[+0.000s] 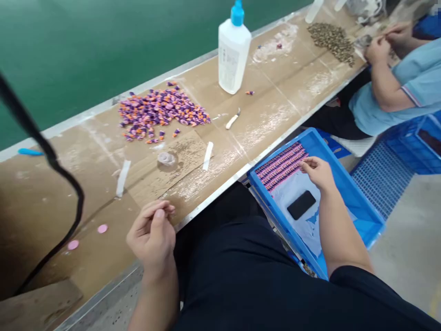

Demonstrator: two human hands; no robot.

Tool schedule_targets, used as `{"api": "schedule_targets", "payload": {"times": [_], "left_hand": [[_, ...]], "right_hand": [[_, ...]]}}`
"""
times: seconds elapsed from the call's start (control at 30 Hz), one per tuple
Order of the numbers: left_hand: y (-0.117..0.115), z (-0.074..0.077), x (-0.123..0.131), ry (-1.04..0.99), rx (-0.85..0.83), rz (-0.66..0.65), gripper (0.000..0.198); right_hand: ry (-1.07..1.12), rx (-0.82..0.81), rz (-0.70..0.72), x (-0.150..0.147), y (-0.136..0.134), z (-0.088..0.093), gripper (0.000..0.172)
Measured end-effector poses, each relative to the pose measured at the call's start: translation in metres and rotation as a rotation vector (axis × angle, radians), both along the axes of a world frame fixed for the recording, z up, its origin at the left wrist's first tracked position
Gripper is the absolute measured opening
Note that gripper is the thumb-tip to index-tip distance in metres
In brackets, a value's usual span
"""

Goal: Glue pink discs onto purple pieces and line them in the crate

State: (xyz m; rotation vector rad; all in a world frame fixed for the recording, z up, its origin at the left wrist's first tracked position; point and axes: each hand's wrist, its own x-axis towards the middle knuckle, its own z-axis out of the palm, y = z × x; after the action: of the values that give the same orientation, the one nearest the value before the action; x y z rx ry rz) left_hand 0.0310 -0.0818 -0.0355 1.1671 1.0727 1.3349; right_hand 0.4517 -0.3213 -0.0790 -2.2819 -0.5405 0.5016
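Observation:
My left hand (153,234) is at the table's near edge, its fingers curled in and the thumb pressed against them; anything inside is hidden. My right hand (317,172) reaches over a blue plastic tray (358,209), fingertips pinched at the end of rows of small purple, pink and orange pieces (280,165). What that pinch holds is too small to make out. Below this hand a black phone (301,205) lies on a pale sheet (285,189) in the tray. A loose pile of similar coloured pieces (161,110) lies on the table.
A white bottle with a blue cap (234,55) stands on the brown-covered table (268,110). A small white-handled tool (233,119), a clear blob (166,158) and pink discs (102,228) lie about. A black cable (65,172) hangs at left. A co-worker (396,82) sits at right.

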Motion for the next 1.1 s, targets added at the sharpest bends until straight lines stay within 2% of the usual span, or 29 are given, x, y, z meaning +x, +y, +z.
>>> {"api": "schedule_targets", "payload": {"times": [0.07,0.17,0.33,0.5,0.7,0.87,1.1], "left_hand": [[0.003,0.003,0.004,0.026,0.009,0.035,0.014],[0.006,0.008,0.012,0.109,0.049,0.098,0.013],[0.007,0.016,0.028,0.227,0.048,0.105,0.011],[0.01,0.013,0.055,0.22,0.089,0.009,0.015],[0.012,0.008,0.081,0.268,0.102,-0.053,0.018],[0.011,0.007,0.082,0.325,0.098,-0.042,0.02],[0.011,0.004,0.082,0.297,0.123,-0.052,0.02]], "right_hand": [[0.028,-0.151,-0.013,0.004,-0.021,-0.02,0.038],[0.064,-0.264,0.012,-0.003,-0.04,-0.044,0.028],[0.156,-0.37,0.166,-0.03,-0.052,-0.066,0.012],[0.207,-0.395,0.363,-0.061,-0.043,-0.071,0.014],[0.174,-0.475,0.462,-0.074,-0.033,-0.075,0.022],[0.167,-0.542,0.476,-0.076,-0.032,-0.078,0.026],[0.155,-0.586,0.497,-0.076,-0.026,-0.076,0.028]]}}
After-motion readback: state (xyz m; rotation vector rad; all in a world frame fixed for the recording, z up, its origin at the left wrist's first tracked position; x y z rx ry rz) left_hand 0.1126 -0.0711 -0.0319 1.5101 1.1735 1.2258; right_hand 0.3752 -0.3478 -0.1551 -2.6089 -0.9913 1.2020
